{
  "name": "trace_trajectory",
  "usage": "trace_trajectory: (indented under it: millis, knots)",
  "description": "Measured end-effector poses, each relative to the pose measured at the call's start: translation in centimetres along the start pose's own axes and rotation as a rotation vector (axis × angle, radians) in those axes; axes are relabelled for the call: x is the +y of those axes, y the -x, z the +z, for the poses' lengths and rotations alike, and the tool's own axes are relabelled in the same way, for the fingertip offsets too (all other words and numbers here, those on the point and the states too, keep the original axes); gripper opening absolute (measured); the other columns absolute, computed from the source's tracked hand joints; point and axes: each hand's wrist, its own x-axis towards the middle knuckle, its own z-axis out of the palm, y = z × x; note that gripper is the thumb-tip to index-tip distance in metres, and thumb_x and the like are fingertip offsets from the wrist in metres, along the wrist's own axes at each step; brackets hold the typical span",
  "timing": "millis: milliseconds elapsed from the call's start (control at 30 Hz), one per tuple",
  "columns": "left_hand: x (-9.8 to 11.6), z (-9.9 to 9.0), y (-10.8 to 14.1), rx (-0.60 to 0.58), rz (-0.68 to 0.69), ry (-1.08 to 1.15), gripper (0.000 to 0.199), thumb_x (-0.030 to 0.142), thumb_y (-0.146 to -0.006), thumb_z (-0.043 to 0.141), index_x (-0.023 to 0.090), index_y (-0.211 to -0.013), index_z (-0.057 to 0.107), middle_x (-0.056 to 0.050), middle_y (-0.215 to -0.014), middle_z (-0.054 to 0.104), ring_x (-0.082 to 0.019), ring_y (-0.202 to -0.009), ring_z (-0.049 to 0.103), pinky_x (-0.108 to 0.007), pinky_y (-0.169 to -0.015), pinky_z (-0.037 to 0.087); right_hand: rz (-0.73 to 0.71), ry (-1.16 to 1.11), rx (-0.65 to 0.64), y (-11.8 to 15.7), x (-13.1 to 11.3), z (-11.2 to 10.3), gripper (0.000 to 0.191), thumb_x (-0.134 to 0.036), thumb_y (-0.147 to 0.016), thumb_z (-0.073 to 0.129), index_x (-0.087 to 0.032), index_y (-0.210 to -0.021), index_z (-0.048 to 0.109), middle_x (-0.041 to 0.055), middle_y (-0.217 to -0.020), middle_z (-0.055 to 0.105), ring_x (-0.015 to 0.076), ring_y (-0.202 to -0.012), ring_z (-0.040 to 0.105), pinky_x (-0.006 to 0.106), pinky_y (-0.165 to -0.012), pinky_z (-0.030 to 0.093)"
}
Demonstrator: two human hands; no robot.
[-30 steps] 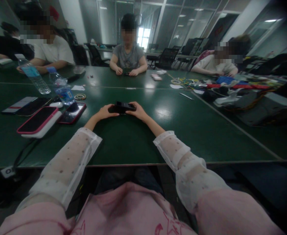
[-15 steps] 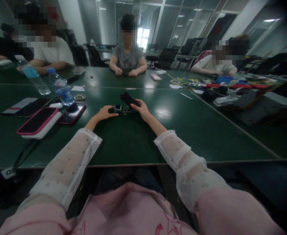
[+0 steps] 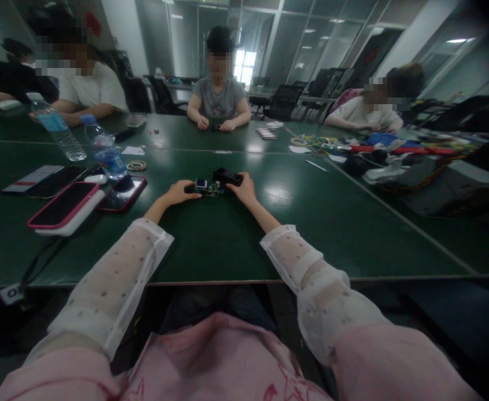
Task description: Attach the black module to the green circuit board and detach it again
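My left hand grips the left end of a small circuit board, which has a little square display on its upper side. A black plastic casing, hollow with openings in its face, is held by its right end in my right hand. The casing is just behind and beside the right part of the board; whether the two touch I cannot tell. Both things are low over the green table, in front of me.
Left of my hands are phones, two plastic bottles and a roll of tape. A pen lies to the right, beyond it cables and a grey metal box. Several people sit around the table, one directly opposite.
My right hand has turned and lowered the black casing, so that its hollow, slotted side shows instead of the plain dark side. My left hand and the board have barely moved.
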Motion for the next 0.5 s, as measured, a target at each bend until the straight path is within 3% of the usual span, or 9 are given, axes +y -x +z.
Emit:
trace_trajectory:
  millis: [267, 500]
  knots:
    - [0.3, -0.2, 0.2, -0.021, -0.027, 0.052, 0.057, 0.058, -0.079, 0.067, 0.019, -0.122, 0.065, -0.011, -0.127, 0.066, -0.029, -0.116, 0.060, -0.046, -0.101, 0.046, 0.059, 0.110, -0.041, 0.4, -1.2, -0.3, 0.070, -0.039, -0.071, 0.080, -0.018, -0.128, 0.047, 0.0187, -0.128, 0.060, 0.0394, -0.125, 0.050, 0.059, -0.104, 0.042]
    - [0.4, -0.5, 0.5, -0.029, -0.022, 0.228, 0.058, 0.050, -0.078, 0.071, 0.018, -0.126, 0.064, -0.010, -0.131, 0.065, -0.031, -0.123, 0.057, -0.048, -0.109, 0.039, 0.038, 0.176, -0.046, 0.7, -1.9, -0.5, 0.067, -0.044, -0.074, 0.077, -0.017, -0.128, 0.049, 0.0178, -0.129, 0.061, 0.0382, -0.123, 0.053, 0.055, -0.101, 0.044]
